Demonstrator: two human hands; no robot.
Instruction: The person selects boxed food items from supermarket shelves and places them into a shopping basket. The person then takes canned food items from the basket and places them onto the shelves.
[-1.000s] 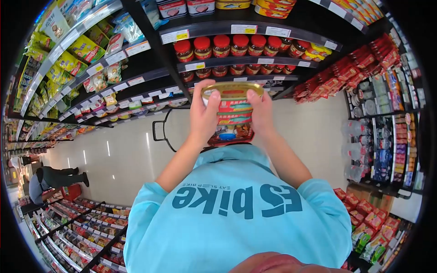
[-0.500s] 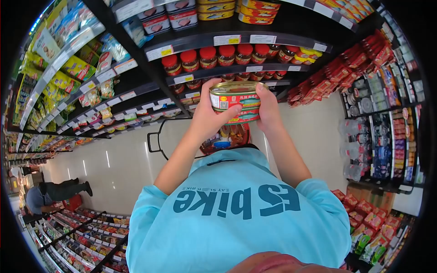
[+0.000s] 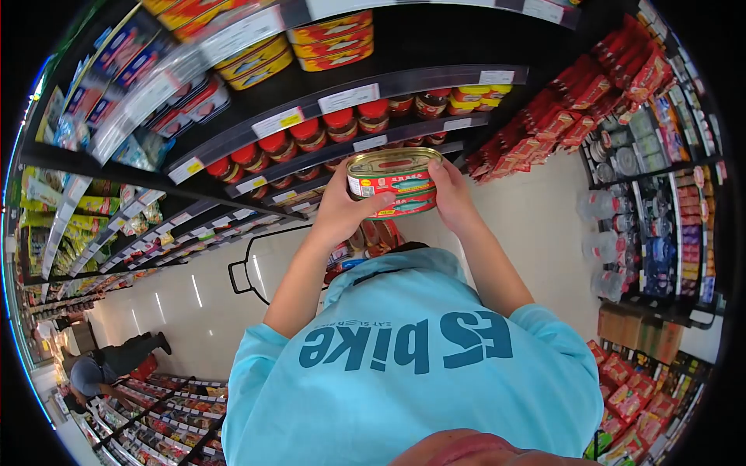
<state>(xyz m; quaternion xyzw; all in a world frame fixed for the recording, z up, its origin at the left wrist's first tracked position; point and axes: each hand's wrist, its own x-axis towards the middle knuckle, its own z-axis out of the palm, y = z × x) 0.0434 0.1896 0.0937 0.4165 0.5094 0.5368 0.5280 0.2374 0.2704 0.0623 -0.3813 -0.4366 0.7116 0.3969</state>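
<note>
Two stacked oval cans (image 3: pixel 396 186), red and green with gold lids, are held up in front of my chest. My left hand (image 3: pixel 343 208) grips their left side, its thumb across the front label. On the right side, my right hand (image 3: pixel 454 194) presses against the cans with its thumb by the top rim. Below them, partly hidden by my hands and shirt, is a basket with packaged goods (image 3: pixel 365 247), its black handle (image 3: pixel 242 277) sticking out to the left.
Shelves ahead hold red-lidded jars (image 3: pixel 339 123) and yellow cans (image 3: pixel 336 43). Red packets (image 3: pixel 544 124) hang at the right, above bottles (image 3: pixel 602 245). Another person (image 3: pixel 97 373) bends by the lower-left shelves. Pale floor (image 3: pixel 528 233) lies between the shelves.
My view has turned, so the shelves ahead appear shifted left and down. The cans went from lid-facing to label-facing, and my left thumb moved from the lid to the front label.
</note>
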